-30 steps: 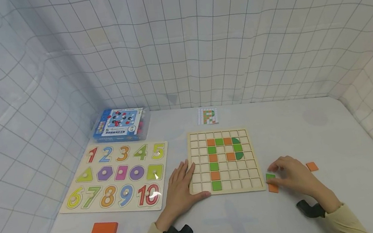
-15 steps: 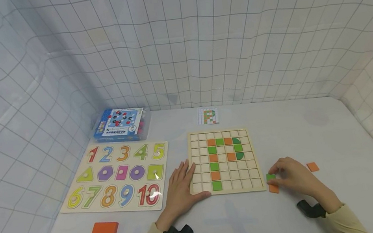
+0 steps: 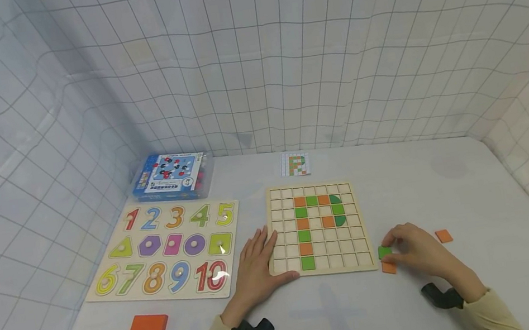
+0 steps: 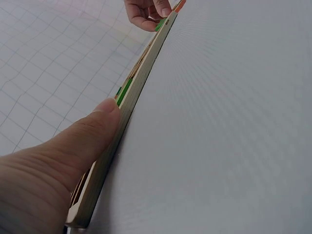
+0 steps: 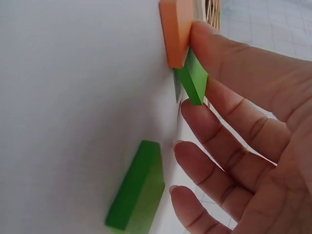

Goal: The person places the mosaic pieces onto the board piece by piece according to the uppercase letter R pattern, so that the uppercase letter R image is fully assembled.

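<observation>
In the head view a wooden grid board bears orange and green tiles laid in a P-like figure. My left hand lies over its near left corner, fingers spread along the left side and thumb on the near edge. Off the board's right side, my right hand pinches a green square tile between thumb and fingers. Right against that tile is an orange square tile. Another green tile lies below the right hand's fingers in the right wrist view; the hand hides it in the head view.
A small pattern card lies behind the board. To the left are a number puzzle board, a boxed set and an orange block. One loose orange tile sits right of the right hand.
The right hand and the green tile at its fingertips have shifted very slightly toward me. The left hand stays in place on the board.
</observation>
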